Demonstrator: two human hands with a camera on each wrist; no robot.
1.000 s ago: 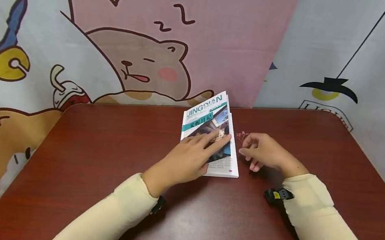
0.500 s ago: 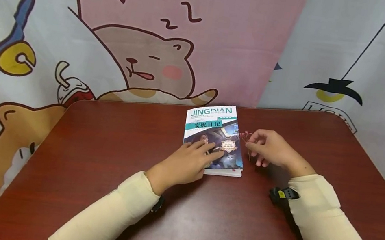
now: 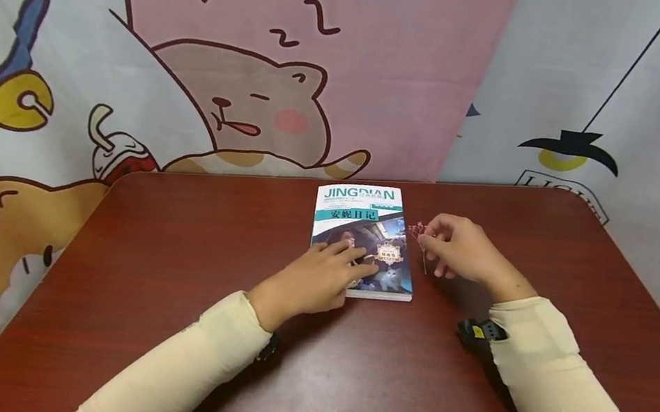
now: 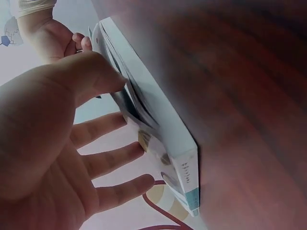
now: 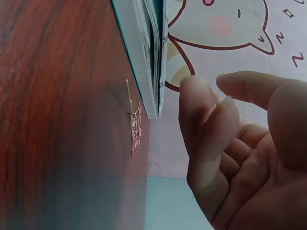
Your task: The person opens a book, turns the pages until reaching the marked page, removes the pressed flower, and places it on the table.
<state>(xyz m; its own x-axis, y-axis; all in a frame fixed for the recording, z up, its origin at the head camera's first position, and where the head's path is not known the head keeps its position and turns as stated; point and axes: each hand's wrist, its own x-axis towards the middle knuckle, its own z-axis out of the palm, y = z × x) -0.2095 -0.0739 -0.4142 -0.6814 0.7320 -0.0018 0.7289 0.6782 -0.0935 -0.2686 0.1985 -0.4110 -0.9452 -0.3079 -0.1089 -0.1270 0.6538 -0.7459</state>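
A paperback book (image 3: 365,228) with a teal and white cover lies on the table. My left hand (image 3: 313,278) rests on the lower left of its cover, fingers spread. In the left wrist view the thumb (image 4: 96,76) is at the book's page edge, where some leaves stand slightly parted. To the right of the book lies a small dried flower sprig (image 5: 135,127), pink heads on a thin pale stem. Close over it is my right hand (image 3: 463,249), fingers loosely bent. The right wrist view shows a gap between thumb and index finger, with nothing held.
The reddish-brown wooden table (image 3: 208,217) extends on both sides of the book. Behind its far edge hangs a cloth backdrop (image 3: 400,68) with cartoon animals. Each wrist carries a dark strap-on camera, like the right one (image 3: 480,331).
The book's raised, skewed front cover has come down flat over the white page that showed beneath. My left hand has slid slightly down the cover, and the right hand stays beside the sprig.
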